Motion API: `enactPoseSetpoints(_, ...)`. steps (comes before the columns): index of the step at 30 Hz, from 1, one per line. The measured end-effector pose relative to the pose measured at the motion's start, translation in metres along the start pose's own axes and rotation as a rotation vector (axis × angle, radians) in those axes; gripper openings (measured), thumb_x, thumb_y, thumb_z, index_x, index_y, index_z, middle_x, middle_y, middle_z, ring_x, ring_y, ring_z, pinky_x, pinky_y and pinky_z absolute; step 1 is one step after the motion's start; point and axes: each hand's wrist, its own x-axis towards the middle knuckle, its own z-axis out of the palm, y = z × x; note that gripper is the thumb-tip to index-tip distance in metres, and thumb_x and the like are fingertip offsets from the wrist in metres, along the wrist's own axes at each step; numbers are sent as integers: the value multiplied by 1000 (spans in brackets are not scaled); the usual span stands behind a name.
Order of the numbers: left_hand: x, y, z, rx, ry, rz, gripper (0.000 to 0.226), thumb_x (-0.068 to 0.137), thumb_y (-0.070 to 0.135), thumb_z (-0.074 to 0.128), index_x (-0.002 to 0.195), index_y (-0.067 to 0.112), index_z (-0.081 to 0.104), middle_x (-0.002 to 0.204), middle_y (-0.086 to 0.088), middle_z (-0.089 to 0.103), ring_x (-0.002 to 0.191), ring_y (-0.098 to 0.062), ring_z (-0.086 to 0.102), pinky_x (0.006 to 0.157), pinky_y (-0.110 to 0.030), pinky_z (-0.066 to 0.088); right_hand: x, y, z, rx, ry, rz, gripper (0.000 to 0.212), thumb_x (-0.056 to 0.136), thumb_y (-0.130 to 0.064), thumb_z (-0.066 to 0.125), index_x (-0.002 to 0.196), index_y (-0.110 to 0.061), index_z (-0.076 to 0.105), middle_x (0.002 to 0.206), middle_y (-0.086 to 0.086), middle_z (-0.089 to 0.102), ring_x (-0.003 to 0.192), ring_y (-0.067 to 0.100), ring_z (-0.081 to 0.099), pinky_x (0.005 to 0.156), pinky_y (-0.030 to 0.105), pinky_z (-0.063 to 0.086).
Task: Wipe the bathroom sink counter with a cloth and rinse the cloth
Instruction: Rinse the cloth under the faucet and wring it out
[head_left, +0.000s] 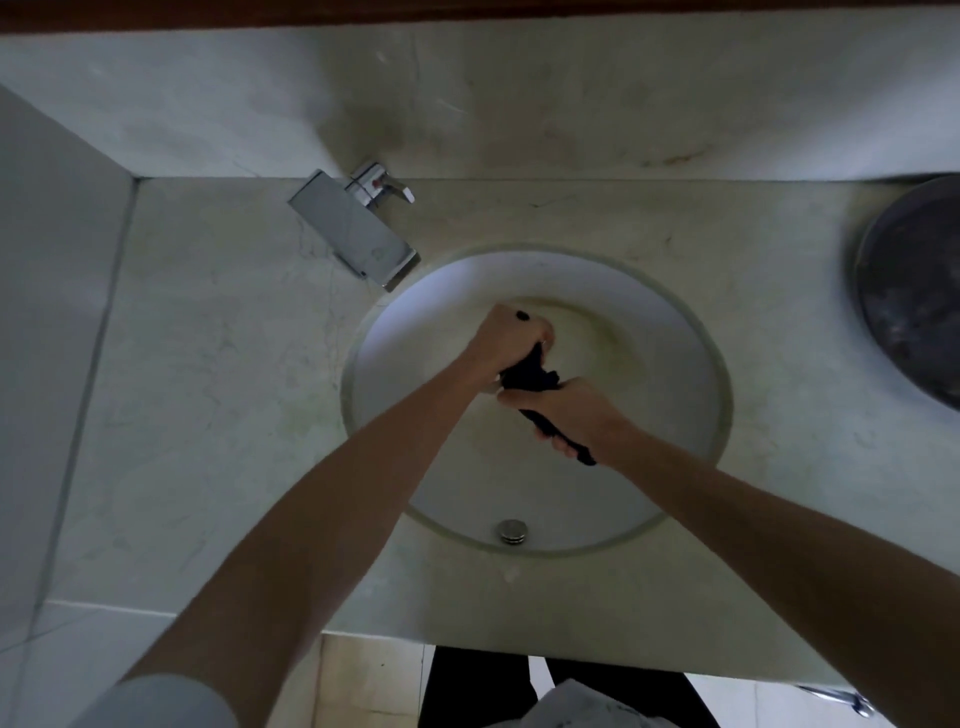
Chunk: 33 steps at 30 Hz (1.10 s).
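A dark cloth (531, 375) is twisted into a tight roll above the round white sink (415, 332). My left hand (511, 338) grips its far end and my right hand (563, 410) grips its near end, whose tip sticks out below the fingers. Both hands are over the middle of the basin. The pale marble counter (218, 374) surrounds the sink. A chrome faucet (358, 228) stands at the back left, its spout reaching the basin's edge; no water stream is visible.
A chrome overflow cap (511, 531) sits on the basin's near wall. A dark round bowl-like object (914, 291) stands on the counter at the right. A wall bounds the counter on the left. My dark trousers and the tiled floor show below the counter's front edge.
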Motion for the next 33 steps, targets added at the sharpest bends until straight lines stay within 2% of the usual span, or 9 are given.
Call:
enactPoseSetpoints(3,16,-21,15,228,54,-38,26,88,12,60,99,-10,68,90,-34,65,74,-36,64,57,-31,43,20,14,12,-259,100,-40,31,78,-41,79,76,-14,62,62,-1,61,46,9,54,44,22,41)
enactPoseSetpoints(6,19,-33,26,487,80,-29,30,88,12,57,110,-7,64,84,-18,62,62,-22,52,49,-25,33,31,20,22,-617,136,-51,21,77,-36,73,80,-18,63,71,-3,64,64,13,64,56,27,52)
enactPoseSetpoints(12,26,-51,26,599,113,-89,23,87,18,59,104,4,65,111,-16,69,98,-33,66,72,-32,47,38,14,39,-980,122,-79,20,85,-36,64,96,-19,63,88,-1,62,87,22,66,70,29,50)
enactPoseSetpoints(16,27,-55,22,629,127,-104,8,89,17,60,91,9,60,108,-13,69,93,-30,65,70,-30,45,38,13,46,-1069,121,-116,21,90,-33,61,102,-17,67,87,0,61,94,22,69,70,30,50)
enactPoseSetpoints(20,25,-56,21,708,113,-114,16,92,19,58,101,7,64,114,-14,67,103,-31,66,78,-31,48,34,15,50,-1068,151,-111,24,90,-30,61,108,-14,66,88,1,60,94,23,68,65,29,45)
enactPoseSetpoints(23,23,-58,19,783,89,-133,27,92,20,56,113,5,66,118,-13,66,108,-30,66,90,-34,52,32,16,55,-1071,143,-153,23,93,-29,58,111,-15,64,102,4,67,98,25,68,69,30,46)
enactPoseSetpoints(27,18,-56,15,832,72,-124,22,92,20,55,105,6,66,115,-13,67,105,-30,66,85,-33,51,29,16,61,-1067,146,-176,28,91,-32,61,113,-15,64,104,3,68,99,25,68,70,30,46)
enactPoseSetpoints(30,15,-46,13,754,82,-83,15,90,19,55,96,7,61,111,-14,68,98,-30,66,76,-31,48,28,15,55,-984,194,-147,25,88,-33,63,105,-15,57,92,1,60,87,23,65,64,28,43)
enactPoseSetpoints(33,11,-41,-8,500,132,-42,40,93,39,57,121,10,55,130,-15,55,110,-31,59,90,-37,51,23,17,23,-964,358,-166,27,85,-31,64,102,-12,54,81,-1,50,73,21,55,55,27,37)
